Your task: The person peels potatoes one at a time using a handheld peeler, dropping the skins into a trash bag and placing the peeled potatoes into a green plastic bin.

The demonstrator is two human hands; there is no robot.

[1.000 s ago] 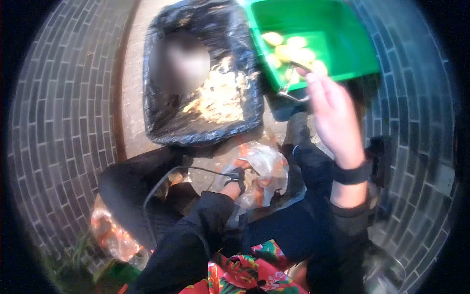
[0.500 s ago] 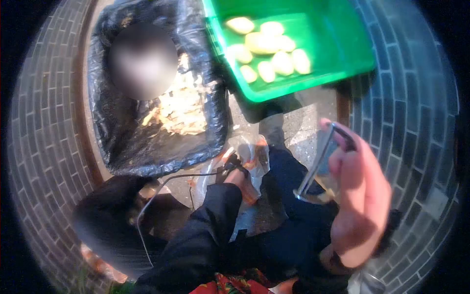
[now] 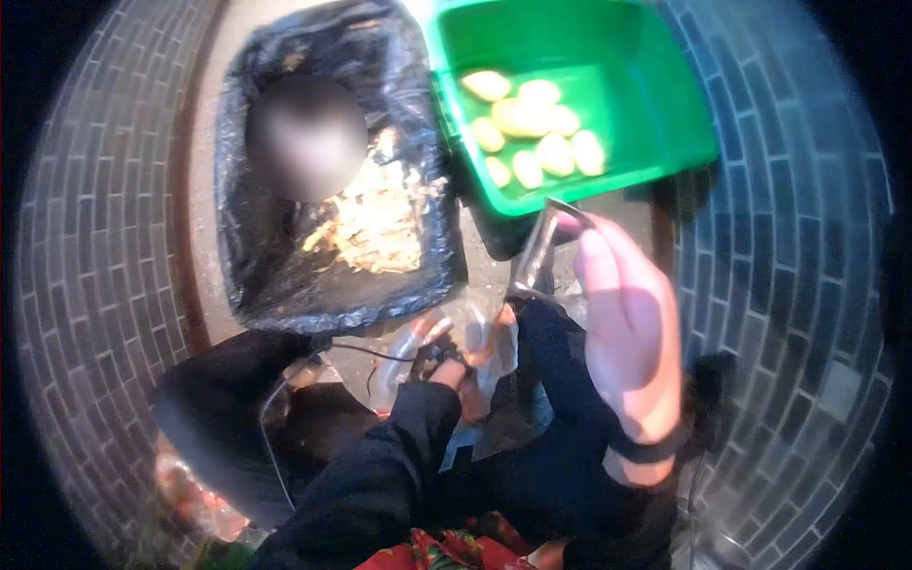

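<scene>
Holding a metal peeler (image 3: 538, 252) near the front rim of the green plastic bin (image 3: 655, 157), the right hand (image 3: 627, 328) is on the wearer's side of that bin. Its fingers are closed together on the upper end of the peeler, which slants down and to the left of them. A black wristband (image 3: 642, 446) is worn on this arm.

The left hand (image 3: 450, 372) is lower and to the left of the green plastic bin, well apart from it, at a crumpled clear plastic bag (image 3: 503, 347). Its fingers are partly hidden and blurred; whether they are apart or clamped on anything cannot be determined. A thin cable (image 3: 375, 351) runs from a dark strap at this wrist.

Inside the green plastic bin, pale peeled potatoes (image 3: 556, 154) lie grouped toward its left and front sides, several of them touching. Directly left of the green plastic bin stands a container lined with a black plastic bag (image 3: 275, 275), bearing a loose heap of peelings (image 3: 375, 233). A blurred disc obscures part of its interior. Brick-patterned surfaces (image 3: 788, 237) are noted on both sides of the view.
</scene>
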